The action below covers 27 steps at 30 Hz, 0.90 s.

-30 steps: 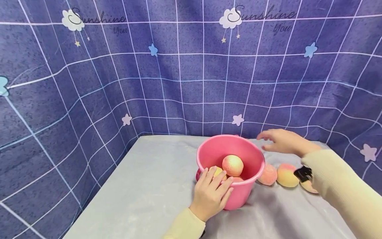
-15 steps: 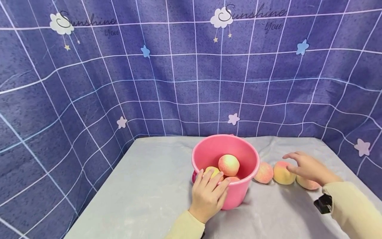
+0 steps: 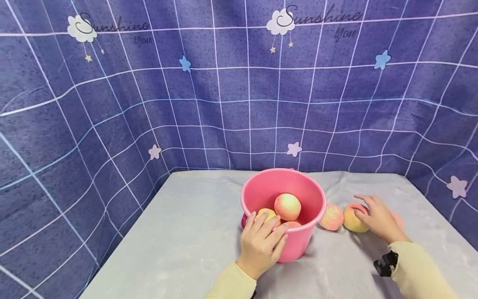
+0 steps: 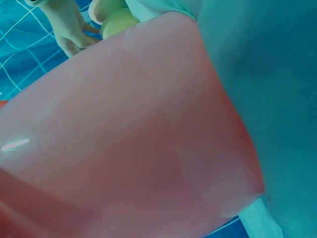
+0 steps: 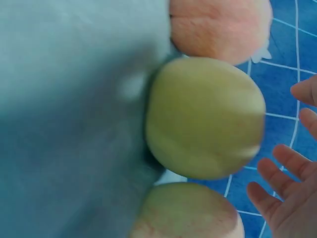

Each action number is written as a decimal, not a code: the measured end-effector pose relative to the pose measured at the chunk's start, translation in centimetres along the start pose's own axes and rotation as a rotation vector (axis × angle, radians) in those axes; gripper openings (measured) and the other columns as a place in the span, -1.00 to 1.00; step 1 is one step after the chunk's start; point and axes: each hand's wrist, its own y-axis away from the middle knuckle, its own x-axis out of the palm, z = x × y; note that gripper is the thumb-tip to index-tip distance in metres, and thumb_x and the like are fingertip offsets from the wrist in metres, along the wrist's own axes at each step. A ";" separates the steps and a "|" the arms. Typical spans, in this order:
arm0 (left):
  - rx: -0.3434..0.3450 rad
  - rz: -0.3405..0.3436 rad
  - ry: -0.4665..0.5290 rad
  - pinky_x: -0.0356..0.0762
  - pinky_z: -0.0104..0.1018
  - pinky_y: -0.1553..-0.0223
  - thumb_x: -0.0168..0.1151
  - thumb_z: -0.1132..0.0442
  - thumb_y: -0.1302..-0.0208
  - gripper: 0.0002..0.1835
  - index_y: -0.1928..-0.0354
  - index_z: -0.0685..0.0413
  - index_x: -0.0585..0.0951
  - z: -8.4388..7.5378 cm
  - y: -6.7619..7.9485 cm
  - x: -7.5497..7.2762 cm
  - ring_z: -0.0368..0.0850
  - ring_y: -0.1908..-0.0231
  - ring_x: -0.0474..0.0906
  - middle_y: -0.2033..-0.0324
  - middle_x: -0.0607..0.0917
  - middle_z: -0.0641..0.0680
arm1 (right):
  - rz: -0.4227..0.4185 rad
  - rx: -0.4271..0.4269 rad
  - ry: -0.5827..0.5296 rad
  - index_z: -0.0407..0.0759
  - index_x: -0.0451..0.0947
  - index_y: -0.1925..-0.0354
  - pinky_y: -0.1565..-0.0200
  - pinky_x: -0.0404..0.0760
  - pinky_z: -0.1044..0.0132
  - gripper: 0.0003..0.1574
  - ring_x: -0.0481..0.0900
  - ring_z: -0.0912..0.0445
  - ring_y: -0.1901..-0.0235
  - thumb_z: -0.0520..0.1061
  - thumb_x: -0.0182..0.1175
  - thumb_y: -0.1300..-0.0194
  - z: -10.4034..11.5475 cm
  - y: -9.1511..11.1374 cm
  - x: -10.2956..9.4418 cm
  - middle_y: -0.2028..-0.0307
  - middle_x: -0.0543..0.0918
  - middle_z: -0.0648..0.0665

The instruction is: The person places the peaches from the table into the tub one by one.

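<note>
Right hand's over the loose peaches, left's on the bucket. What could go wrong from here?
1. The left hand hooks over the near rim of the pink bucket; pulling down there might tip it.
2. The middle loose peach sits close beside another loose peach, so the right hand could knock that one and set it rolling.

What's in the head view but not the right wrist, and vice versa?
Head only: the pink bucket, peaches inside it, and the left hand gripping it.
Right wrist only: tips of all five fingers of the right hand, plus the side of the rightmost peach hidden from the head view.
Both: three loose peaches, the right hand, grey cloth, blue curtain.
</note>
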 end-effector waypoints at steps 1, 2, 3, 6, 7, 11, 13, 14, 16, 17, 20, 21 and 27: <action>-0.004 0.004 0.003 0.47 0.06 0.06 0.05 0.10 -0.33 -0.73 0.31 -0.10 0.76 0.0 0.0 0.0 -0.01 0.17 0.61 0.27 0.72 -0.03 | 0.001 0.001 -0.006 -0.50 0.42 -0.04 0.07 0.32 -0.25 -0.44 0.39 -0.38 0.04 -0.33 0.25 -0.04 -0.1 0.1 0.3 0.11 0.49 -0.52; -0.007 0.009 0.004 0.47 0.06 0.05 0.05 0.10 -0.33 -0.73 0.31 -0.10 0.75 -0.1 0.0 0.0 -0.01 0.17 0.61 0.27 0.72 -0.03 | 0.005 0.008 -0.006 -0.50 0.42 -0.03 0.06 0.32 -0.26 -0.45 0.38 -0.39 0.03 -0.32 0.26 -0.04 -0.2 0.2 0.5 0.11 0.49 -0.52; -0.010 0.015 0.006 0.47 0.06 0.05 0.05 0.10 -0.33 -0.72 0.31 -0.10 0.75 -0.1 -0.1 0.0 0.00 0.17 0.61 0.27 0.71 -0.03 | 0.009 0.015 -0.005 -0.50 0.43 -0.03 0.05 0.31 -0.27 -0.45 0.38 -0.39 0.03 -0.32 0.26 -0.04 -0.3 0.4 0.7 0.11 0.49 -0.51; -0.017 0.029 0.011 0.47 0.07 0.05 0.04 0.10 -0.33 -0.72 0.32 -0.11 0.75 -0.3 -0.1 0.1 0.00 0.19 0.61 0.28 0.71 -0.04 | 0.020 0.030 0.007 -0.51 0.44 -0.01 0.05 0.32 -0.29 -0.47 0.38 -0.40 0.03 -0.31 0.26 -0.04 -0.6 0.7 1.2 0.12 0.49 -0.51; -0.018 0.033 0.011 0.48 0.07 0.06 0.04 0.10 -0.33 -0.72 0.32 -0.11 0.75 -0.3 -0.1 0.1 0.00 0.19 0.61 0.28 0.71 -0.04 | 0.023 0.031 0.011 -0.51 0.45 0.01 0.05 0.33 -0.29 -0.47 0.40 -0.41 0.05 -0.31 0.26 -0.02 -0.7 0.8 1.3 0.13 0.50 -0.51; -0.028 0.041 0.016 0.48 0.07 0.06 0.03 0.10 -0.33 -0.72 0.30 -0.11 0.75 -0.5 -0.1 0.0 -0.01 0.21 0.61 0.30 0.70 -0.04 | 0.070 0.009 0.056 -0.48 0.52 0.09 0.11 0.39 -0.26 -0.50 0.46 -0.41 0.13 -0.27 0.30 0.05 -1.1 0.7 1.9 0.18 0.51 -0.51; -0.032 0.040 0.019 0.47 0.07 0.05 0.03 0.10 -0.33 -0.72 0.30 -0.10 0.75 -0.5 -0.1 -0.1 -0.02 0.20 0.60 0.31 0.70 -0.04 | 0.122 0.008 0.088 -0.44 0.55 0.11 0.14 0.42 -0.26 -0.49 0.49 -0.42 0.17 -0.24 0.31 0.10 -1.2 0.4 2.0 0.19 0.51 -0.52; -0.034 0.039 0.020 0.47 0.07 0.05 0.03 0.10 -0.33 -0.72 0.30 -0.10 0.75 -0.5 0.0 -0.1 -0.02 0.19 0.60 0.31 0.70 -0.04 | 0.153 0.009 0.108 -0.42 0.55 0.11 0.15 0.44 -0.26 -0.48 0.49 -0.43 0.19 -0.21 0.32 0.11 -1.2 0.1 2.0 0.18 0.50 -0.53; -0.037 0.036 0.021 0.46 0.06 0.04 0.03 0.10 -0.33 -0.72 0.30 -0.10 0.75 -0.5 0.0 -0.1 -0.02 0.18 0.59 0.32 0.69 -0.04 | 0.212 0.014 0.149 -0.38 0.55 0.10 0.19 0.46 -0.26 -0.43 0.51 -0.42 0.24 -0.15 0.34 0.15 -1.1 -0.3 2.0 0.17 0.49 -0.53; -0.038 0.035 0.023 0.46 0.06 0.03 0.03 0.10 -0.33 -0.72 0.30 -0.10 0.75 -0.5 0.0 -0.1 -0.02 0.17 0.59 0.32 0.69 -0.04 | 0.238 0.019 0.167 -0.37 0.55 0.08 0.21 0.46 -0.26 -0.41 0.51 -0.42 0.26 -0.13 0.34 0.14 -1.1 -0.5 2.0 0.17 0.48 -0.53; -0.040 0.033 0.023 0.46 0.06 0.03 0.03 0.11 -0.32 -0.72 0.30 -0.10 0.75 -0.4 0.0 -0.1 -0.02 0.15 0.59 0.33 0.69 -0.04 | 0.278 0.023 0.218 -0.31 0.55 0.07 0.28 0.47 -0.23 -0.36 0.50 -0.37 0.35 -0.07 0.38 0.18 -1.0 -0.7 2.2 0.20 0.48 -0.48; -0.040 0.034 0.023 0.46 0.06 0.04 0.03 0.11 -0.32 -0.72 0.31 -0.10 0.75 -0.4 -0.1 -0.1 -0.02 0.15 0.59 0.33 0.69 -0.04 | 0.283 0.021 0.231 -0.29 0.55 0.07 0.31 0.47 -0.21 -0.35 0.50 -0.34 0.38 -0.06 0.39 0.20 -0.9 -0.7 2.3 0.21 0.47 -0.46; -0.047 0.025 0.019 0.46 0.06 0.04 0.02 0.11 -0.32 -0.71 0.31 -0.09 0.75 -0.4 -0.2 -0.2 -0.02 0.15 0.59 0.33 0.69 -0.04 | 0.284 -0.001 0.236 -0.25 0.53 0.08 0.43 0.46 -0.12 -0.26 0.45 -0.23 0.50 -0.15 0.46 0.38 -0.8 -0.7 2.4 0.24 0.44 -0.41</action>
